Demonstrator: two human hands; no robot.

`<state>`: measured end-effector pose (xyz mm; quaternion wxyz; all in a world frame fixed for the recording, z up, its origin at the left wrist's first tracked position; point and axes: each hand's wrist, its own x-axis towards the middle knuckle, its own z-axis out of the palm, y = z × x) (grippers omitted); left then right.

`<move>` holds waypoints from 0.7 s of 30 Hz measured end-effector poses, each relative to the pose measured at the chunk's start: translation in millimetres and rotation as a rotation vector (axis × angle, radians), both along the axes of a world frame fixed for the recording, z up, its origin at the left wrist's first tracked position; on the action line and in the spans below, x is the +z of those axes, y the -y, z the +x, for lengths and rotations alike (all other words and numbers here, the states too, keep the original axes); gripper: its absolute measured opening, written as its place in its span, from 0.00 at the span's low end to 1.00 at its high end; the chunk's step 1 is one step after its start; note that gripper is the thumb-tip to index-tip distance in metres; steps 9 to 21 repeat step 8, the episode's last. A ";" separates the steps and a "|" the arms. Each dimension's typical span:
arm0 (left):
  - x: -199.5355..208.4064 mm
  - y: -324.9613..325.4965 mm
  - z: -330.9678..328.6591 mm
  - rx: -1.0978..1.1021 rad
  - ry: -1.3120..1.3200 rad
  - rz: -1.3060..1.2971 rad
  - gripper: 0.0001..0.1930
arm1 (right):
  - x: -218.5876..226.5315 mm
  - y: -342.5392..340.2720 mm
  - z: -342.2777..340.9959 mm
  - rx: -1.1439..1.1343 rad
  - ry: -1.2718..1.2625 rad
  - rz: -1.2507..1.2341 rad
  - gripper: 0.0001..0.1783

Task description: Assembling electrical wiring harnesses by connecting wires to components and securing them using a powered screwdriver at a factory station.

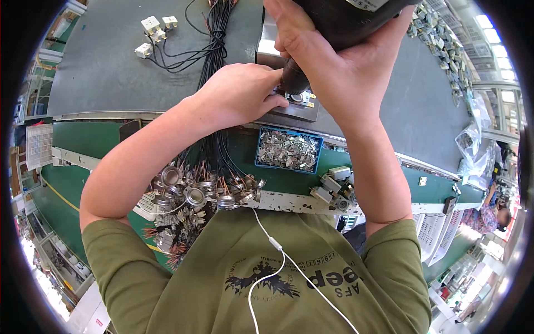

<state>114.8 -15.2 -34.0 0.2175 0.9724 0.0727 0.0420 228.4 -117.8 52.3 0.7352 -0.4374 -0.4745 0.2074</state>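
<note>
My right hand [345, 67] is wrapped round a black power screwdriver [347, 19], whose body runs out of view at the top. The tool's nose points down onto a small part with brass tabs and a round metal piece [303, 98]. That part sits on a metal fixture block [295, 111] at the bench's near edge. Beside the nose, my left hand [245, 92] has its thumb and fingers closed in at the part. What exactly they pinch is hidden by the tool and the hand itself.
A blue tray [289, 149] of small metal pieces stands before the fixture. Bundled black cables [218, 39] cross the bench at left, ending in white connectors [150, 25] and round metal cups [194, 196]. White-and-grey parts [336, 186] lie near my right forearm; more parts [445, 50] line the far right.
</note>
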 end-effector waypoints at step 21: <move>-9.5 3.5 -3.5 0.014 0.104 -0.013 0.18 | 1.6 -1.9 1.0 -0.038 0.099 0.150 0.56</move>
